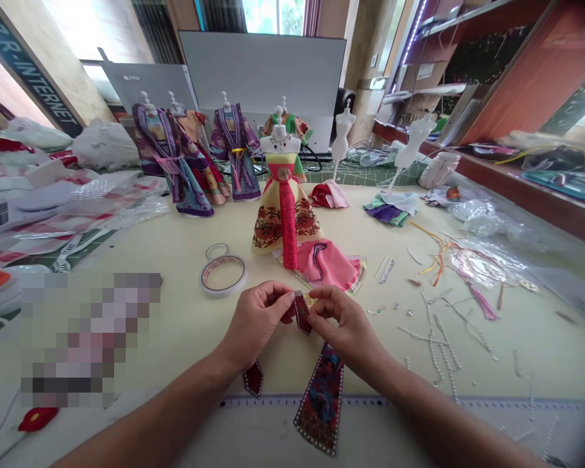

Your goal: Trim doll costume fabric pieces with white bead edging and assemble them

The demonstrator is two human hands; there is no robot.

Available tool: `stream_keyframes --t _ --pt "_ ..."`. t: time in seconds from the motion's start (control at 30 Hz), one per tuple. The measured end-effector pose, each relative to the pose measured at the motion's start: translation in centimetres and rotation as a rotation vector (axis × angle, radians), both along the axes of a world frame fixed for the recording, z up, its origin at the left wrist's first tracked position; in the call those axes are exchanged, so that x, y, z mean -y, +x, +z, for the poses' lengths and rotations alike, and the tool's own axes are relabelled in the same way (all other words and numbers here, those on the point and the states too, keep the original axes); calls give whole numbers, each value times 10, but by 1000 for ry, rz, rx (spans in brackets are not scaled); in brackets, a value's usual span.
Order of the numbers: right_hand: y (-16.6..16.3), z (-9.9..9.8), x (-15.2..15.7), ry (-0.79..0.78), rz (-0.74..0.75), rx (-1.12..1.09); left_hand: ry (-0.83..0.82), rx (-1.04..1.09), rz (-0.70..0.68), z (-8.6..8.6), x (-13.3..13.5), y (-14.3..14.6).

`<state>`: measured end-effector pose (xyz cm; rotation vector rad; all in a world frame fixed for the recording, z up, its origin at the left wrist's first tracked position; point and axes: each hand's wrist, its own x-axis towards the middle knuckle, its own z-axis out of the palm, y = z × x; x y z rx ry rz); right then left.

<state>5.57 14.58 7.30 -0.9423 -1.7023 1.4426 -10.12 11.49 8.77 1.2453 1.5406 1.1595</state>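
Between my two hands is a dark red fabric strip [301, 314] edged with small pale beads or stones. My left hand [260, 320] pinches its upper left side between thumb and fingertips. With bent fingers, my right hand [344, 320] grips its right edge. Below the right hand lies a patterned fabric panel [323, 403] in dark red and blue with a beaded border. A pointed dark red piece [253, 379] shows under the left wrist; whether these pieces join is hidden. Just beyond the hands is a pink fabric piece [329, 265] with a decorated hem.
A dress form in a yellow and red gown [286, 195] stands ahead, with robed forms [236, 149] behind it. Tape rolls [223, 274] lie left of centre. Bead chains [439, 344] are scattered at right. A ruler [268, 401] crosses the front. A monitor [263, 71] stands behind.
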Motion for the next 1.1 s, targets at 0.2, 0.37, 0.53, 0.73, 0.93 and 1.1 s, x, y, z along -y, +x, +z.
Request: stream_keyframes --t 0.2,0.37,0.53,0.73,0.93,1.1 --pt "0 -7 1 68 -36 166 43 -307 -7 -7 -5 -4" --pt "1 -7 2 182 -47 383 77 -550 -42 -8 -6 -4" --pt "0 -2 3 198 -30 456 69 -710 -49 -6 -9 -7" --pt "2 1 6 224 -2 528 2 -824 -80 14 -15 -31" --pt "4 2 6 307 10 559 -123 -921 -284 38 5 -64" --pt "4 1 4 353 2 551 -134 -979 -376 34 34 -65"
